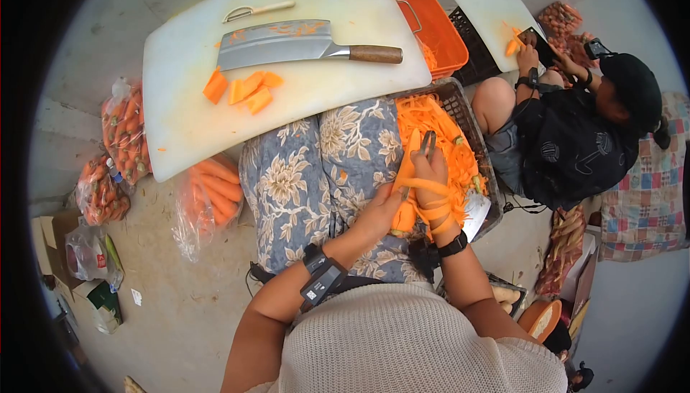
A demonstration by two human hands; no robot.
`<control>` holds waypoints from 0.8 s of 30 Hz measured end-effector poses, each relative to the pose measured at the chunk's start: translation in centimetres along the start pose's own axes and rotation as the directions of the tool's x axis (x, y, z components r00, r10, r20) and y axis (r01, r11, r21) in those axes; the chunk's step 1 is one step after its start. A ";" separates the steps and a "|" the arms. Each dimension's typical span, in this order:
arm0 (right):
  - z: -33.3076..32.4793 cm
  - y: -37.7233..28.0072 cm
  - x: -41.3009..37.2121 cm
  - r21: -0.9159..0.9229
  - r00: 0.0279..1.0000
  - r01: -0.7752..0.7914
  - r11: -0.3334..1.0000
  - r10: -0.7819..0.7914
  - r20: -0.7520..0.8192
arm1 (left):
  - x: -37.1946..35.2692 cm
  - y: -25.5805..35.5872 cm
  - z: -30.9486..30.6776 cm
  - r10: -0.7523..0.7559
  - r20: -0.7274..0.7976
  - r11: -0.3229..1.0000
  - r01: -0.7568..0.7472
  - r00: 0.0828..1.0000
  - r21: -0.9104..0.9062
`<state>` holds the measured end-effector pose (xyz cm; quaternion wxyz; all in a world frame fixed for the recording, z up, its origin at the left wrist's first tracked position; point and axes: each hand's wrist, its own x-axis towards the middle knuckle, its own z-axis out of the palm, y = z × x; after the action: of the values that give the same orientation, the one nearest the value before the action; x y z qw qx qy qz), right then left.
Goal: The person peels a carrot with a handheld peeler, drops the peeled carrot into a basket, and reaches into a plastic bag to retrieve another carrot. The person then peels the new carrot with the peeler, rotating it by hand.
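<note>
My left hand (381, 213) is closed around a large carrot (407, 166), which lies lengthwise above my lap. Beside it, my right hand (431, 174) grips a dark metal peeler (429, 141), partly hidden by the fingers. Long orange peel ribbons (433, 209) drape over the back of that hand and its wrist. Beneath and to the right, a dark plastic crate (454, 94) holds a heap of carrot peelings (460, 152). A floral cloth (284, 184) covers my legs.
On a white cutting board (302, 98) ahead lie a cleaver (277, 46), another peeler (255, 10) and carrot chunks (248, 91). Behind the crate stands an orange basin (435, 26). Bagged carrots (215, 192) sit left. A co-worker (575, 141) cuts carrot at a second board (496, 15).
</note>
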<state>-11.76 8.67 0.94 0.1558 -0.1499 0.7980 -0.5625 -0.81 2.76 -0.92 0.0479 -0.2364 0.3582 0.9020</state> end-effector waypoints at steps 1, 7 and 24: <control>-0.3 0.6 0.8 0.026 0.996 -0.087 0.996 0.087 -0.025 | -0.1 0.0 0.0 -0.001 -0.002 1.000 0.001 1.000 0.003; 0.1 0.7 2.5 0.067 0.988 -0.137 0.988 0.141 -0.058 | -0.3 1.2 0.0 -0.120 0.026 0.993 0.119 0.992 0.025; -1.1 5.7 8.5 0.014 0.966 -0.255 0.967 0.256 -0.023 | -0.7 2.1 -0.2 -0.185 0.076 0.983 0.185 0.980 0.003</control>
<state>-20.31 7.93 -4.82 0.2181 -0.0381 0.8095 -0.5438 -0.62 1.17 0.60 0.1448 -0.2341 0.3309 0.9026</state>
